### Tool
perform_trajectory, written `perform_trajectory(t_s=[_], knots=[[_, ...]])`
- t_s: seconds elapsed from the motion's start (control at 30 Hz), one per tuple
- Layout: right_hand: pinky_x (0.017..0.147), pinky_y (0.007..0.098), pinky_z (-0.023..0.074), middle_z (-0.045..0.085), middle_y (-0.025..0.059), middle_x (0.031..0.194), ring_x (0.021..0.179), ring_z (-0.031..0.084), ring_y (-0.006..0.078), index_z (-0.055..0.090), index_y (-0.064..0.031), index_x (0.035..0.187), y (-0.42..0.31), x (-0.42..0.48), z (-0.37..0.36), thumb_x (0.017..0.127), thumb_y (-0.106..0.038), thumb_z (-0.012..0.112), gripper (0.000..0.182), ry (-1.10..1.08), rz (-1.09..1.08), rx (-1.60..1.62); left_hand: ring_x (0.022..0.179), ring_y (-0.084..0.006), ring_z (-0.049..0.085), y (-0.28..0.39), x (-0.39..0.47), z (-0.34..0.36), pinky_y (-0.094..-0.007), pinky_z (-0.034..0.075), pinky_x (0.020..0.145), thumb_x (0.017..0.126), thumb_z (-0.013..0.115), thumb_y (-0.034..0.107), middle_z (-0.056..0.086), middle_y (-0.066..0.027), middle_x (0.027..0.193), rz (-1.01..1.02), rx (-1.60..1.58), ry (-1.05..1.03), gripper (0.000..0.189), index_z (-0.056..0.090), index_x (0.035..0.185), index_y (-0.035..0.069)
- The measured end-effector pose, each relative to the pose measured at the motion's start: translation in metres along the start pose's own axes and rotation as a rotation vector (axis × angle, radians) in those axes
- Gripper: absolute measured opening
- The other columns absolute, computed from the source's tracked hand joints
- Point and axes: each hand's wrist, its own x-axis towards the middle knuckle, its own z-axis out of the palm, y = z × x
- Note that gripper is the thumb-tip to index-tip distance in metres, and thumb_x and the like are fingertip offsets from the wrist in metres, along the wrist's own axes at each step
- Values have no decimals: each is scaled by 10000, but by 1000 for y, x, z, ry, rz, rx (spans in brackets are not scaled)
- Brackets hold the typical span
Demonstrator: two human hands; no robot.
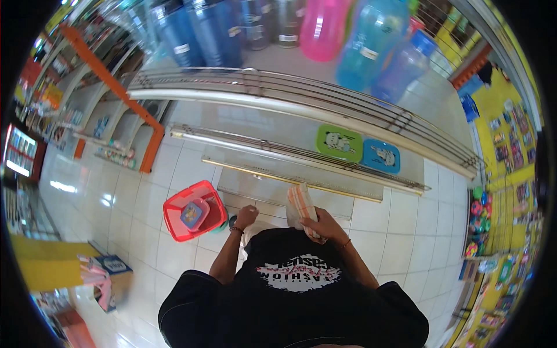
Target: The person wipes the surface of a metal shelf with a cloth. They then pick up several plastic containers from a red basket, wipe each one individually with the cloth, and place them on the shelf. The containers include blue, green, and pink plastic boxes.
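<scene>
My right hand [321, 223] grips a folded orange-and-white striped cloth [303, 204] in front of my black shirt. Lower and to the left, my left hand [248, 216] has curled fingers, and nothing shows in it. It is nearest to a red plastic basin [173, 222] on the tiled floor, with plastic containers [192, 216] inside. Ahead stands a tiered display shelf. Two plastic lunch boxes with cartoon lids, one green [339, 143] and one blue [381, 155], lie side by side on a lower tier behind a wire rail [278, 145].
Plastic bottles, among them a pink one [323, 32] and a turquoise one [372, 43], stand on the top tier behind another rail [300, 91]. An orange-framed shelf [152, 143] is at left. A cardboard box [117, 282] stands behind left. Goods hang along a yellow wall [504, 174] at right.
</scene>
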Motion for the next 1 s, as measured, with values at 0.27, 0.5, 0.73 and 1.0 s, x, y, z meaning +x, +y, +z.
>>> perform_trajectory(t_s=[0.27, 0.5, 0.73, 1.0], knots=[[760, 356, 488, 646, 151, 898, 813, 620, 207, 581, 31, 1037, -44, 47, 54, 794, -333, 677, 449, -161, -76, -127, 687, -199, 654, -177, -75, 33, -337, 530, 643, 817, 584, 259, 684, -72, 798, -655, -179, 313, 231, 672, 895, 61], [740, 363, 488, 633, 145, 857, 798, 620, 224, 579, 23, 999, -44, 94, 127, 788, -313, 680, 410, -299, -143, -199, 878, -252, 663, -298, -144, 44, -383, 539, 755, 778, 661, 290, 689, -99, 907, -498, 444, -227, 202, 706, 866, 115], [750, 367, 485, 631, 182, 887, 811, 628, 281, 563, 23, 1022, -65, 126, 194, 784, -303, 679, 420, -473, -41, -209, 689, -208, 657, -279, -155, -9, -363, 525, 574, 879, 472, 231, 659, -86, 823, -872, -612, 112, 217, 605, 938, 70], [786, 371, 484, 636, 204, 936, 867, 635, 285, 552, 36, 1087, -74, 162, 242, 799, -301, 664, 457, -422, 32, -415, 577, -190, 635, -309, -110, -66, -322, 507, 517, 852, 533, 268, 663, -84, 745, -933, -846, 387, 265, 611, 1018, 77]])
